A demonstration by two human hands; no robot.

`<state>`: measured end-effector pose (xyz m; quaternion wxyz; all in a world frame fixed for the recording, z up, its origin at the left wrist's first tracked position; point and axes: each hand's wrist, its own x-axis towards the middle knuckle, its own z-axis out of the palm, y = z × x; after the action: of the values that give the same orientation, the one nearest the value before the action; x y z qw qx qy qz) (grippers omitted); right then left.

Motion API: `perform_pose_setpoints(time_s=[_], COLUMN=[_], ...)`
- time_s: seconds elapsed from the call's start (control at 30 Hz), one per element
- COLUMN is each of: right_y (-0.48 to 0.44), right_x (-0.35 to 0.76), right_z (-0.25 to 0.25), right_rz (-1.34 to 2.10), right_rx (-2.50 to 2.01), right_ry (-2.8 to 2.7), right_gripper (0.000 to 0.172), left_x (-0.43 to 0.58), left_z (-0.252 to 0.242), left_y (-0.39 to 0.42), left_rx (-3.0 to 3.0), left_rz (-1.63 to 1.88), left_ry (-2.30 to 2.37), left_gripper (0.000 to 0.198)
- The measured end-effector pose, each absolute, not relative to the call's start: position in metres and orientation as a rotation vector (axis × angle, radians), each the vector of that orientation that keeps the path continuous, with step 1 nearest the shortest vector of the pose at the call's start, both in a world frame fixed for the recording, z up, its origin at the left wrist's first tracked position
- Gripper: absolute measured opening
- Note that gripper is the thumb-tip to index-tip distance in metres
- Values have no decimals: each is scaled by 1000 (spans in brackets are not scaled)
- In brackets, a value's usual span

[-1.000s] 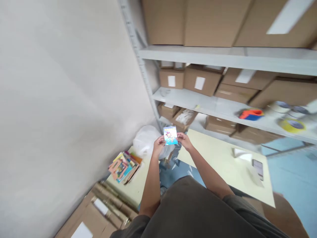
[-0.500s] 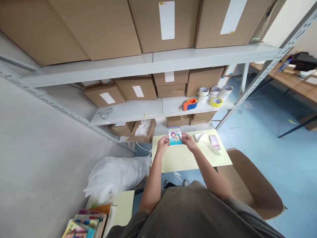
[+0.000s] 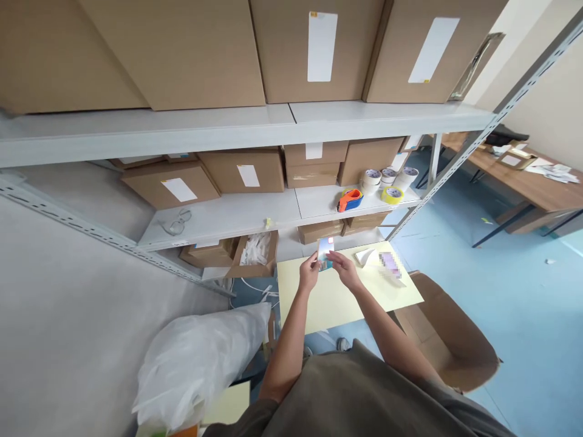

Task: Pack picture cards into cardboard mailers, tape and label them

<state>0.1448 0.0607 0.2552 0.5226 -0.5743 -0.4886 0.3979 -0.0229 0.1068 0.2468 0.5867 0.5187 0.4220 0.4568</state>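
My left hand [image 3: 310,271] is closed on the left edge of a small booklet [image 3: 325,246], held above the pale yellow tabletop [image 3: 328,300]. The booklet's visible side is blue and whitish with a small red mark near the top corner. At its right edge is my right hand [image 3: 345,269], fingers stretched out over the lower part of the booklet and seemingly touching it. Farther right on the tabletop are a folded white paper [image 3: 365,257] and a blurred purple printed item [image 3: 390,265].
Shelving [image 3: 191,135] with cardboard boxes stands in front. Its middle shelf carries an orange and blue tape dispenser [image 3: 350,200] and several tape rolls [image 3: 392,194]. An open carton [image 3: 449,337] is at right, a white plastic bag [image 3: 200,361] at left.
The booklet's cartoon cover no longer shows; a different, plainer side faces me. My right fingers have shifted from gripping its edge to lying across it. The view has turned slightly right.
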Motion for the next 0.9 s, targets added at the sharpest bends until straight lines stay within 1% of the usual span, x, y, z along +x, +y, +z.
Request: perform_pose_setpoints(time_s=[0.07,0.1,0.2,0.3,0.43,0.5,0.6,0.7,0.77,0.83,0.9], right_y=[65,67,72,73,70,67,62,60,61,64,66], right_x=[150,153,161,170,185,189,191,197,204,211,213], right_z=[257,260,269,279,290,294,295,290,285,282,281], right_rz=[863,875,1133,1314,1289,1272,1303,1325,1241,1138,1158], right_rx=[-1471,-1481,-1337,-1201,-1187,-1144,-1030,-1001,-1108,-1254,-1287], right_ry=[-1065,-1012,-922,-887,-914,-1010,-1179,-1253,-1210,-1108,-1044], right_gripper=[47,47,51,52,52,51,51,50,48,50,53], left_x=[-34,-38,-42,-35,-15,-2,14,17,12,6,2], left_z=[247,248,252,254,260,267,278,288,291,292,290], left_y=[112,114,117,117,112,107,97,90,87,86,84], left_rx=[1080,1030,978,1037,1255,1353,1360,1254,1162,1069,1002], left_rz=[1028,1011,959,1007,1195,1161,1091,1067,1050,1034,1001], left_ry=[924,897,866,982,1262,1190,959,867,846,827,803], left_gripper=[63,67,70,64,50,45,53,62,66,70,72])
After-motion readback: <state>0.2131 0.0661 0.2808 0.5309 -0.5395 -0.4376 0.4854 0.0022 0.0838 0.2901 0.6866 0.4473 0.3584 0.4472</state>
